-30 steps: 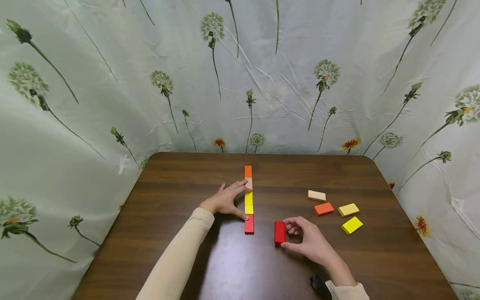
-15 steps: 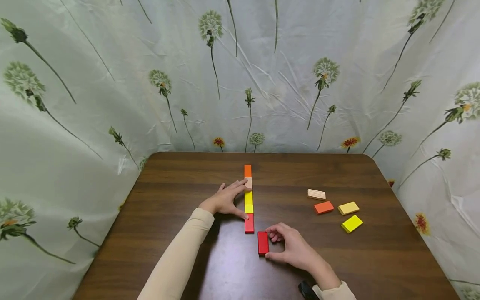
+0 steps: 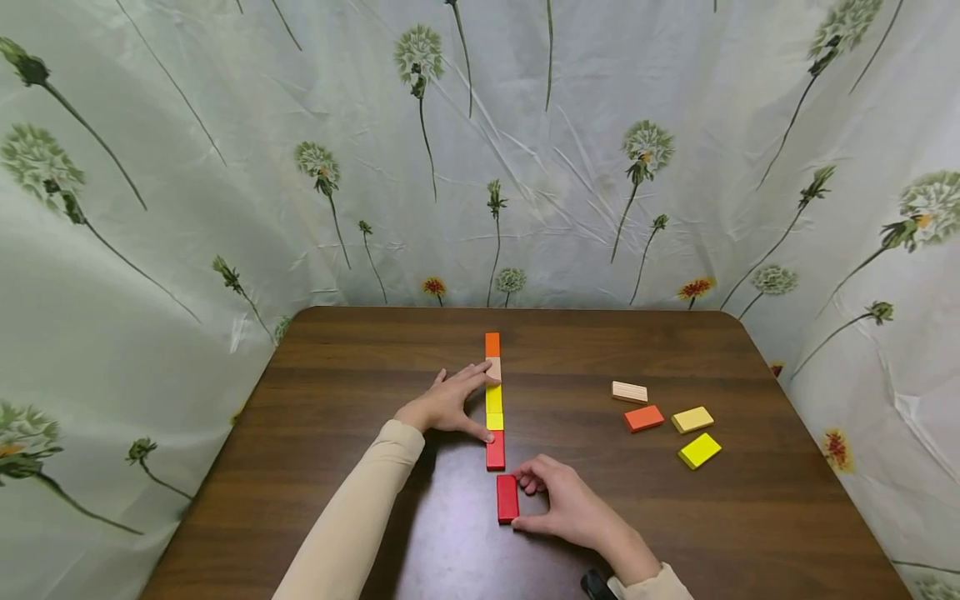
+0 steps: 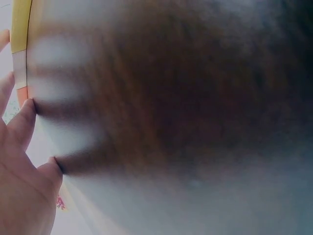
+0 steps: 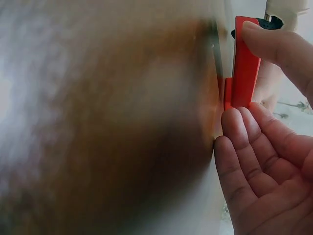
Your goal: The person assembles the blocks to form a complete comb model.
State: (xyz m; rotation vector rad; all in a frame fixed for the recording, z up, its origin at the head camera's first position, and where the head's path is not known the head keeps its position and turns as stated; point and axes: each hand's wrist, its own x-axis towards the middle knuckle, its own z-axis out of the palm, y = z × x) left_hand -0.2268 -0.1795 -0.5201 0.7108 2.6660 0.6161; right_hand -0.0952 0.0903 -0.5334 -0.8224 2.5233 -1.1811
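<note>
Head view: Two bare hands worked over a dark wooden bench (image 3: 600, 354), with a floral curtain (image 3: 555, 183) filling the upper frame.
Row of blocks: At the centre, the row (image 3: 493, 395) ran downward end to end: orange block (image 3: 492, 343), pale wood block (image 4: 20, 68), yellow block (image 3: 492, 402), shorter-looking yellow block (image 3: 494, 422), end red block (image 3: 496, 457).
Held red block: This block (image 3: 507, 500) was at lower centre, just below the row, slightly right of its line, a narrow gap between; whether it touched the bench could not be told.
Right hand: The right hand (image 3: 566, 508) pinched the held red block by its two short ends, thumb at the lower, fingers at the upper.
Left hand: The left hand (image 3: 446, 402) was spread wide, thumb touching the end red block, fingertips on the pale wood block.
Loose blocks: Four loose blocks (image 3: 643, 418) lay at right of centre.
Careful handling: It seemed best to shift the held red block slightly left, square its edges, then ease it upward gently, upper fingertips clearing the joint, left hand steadying the row.
</note>
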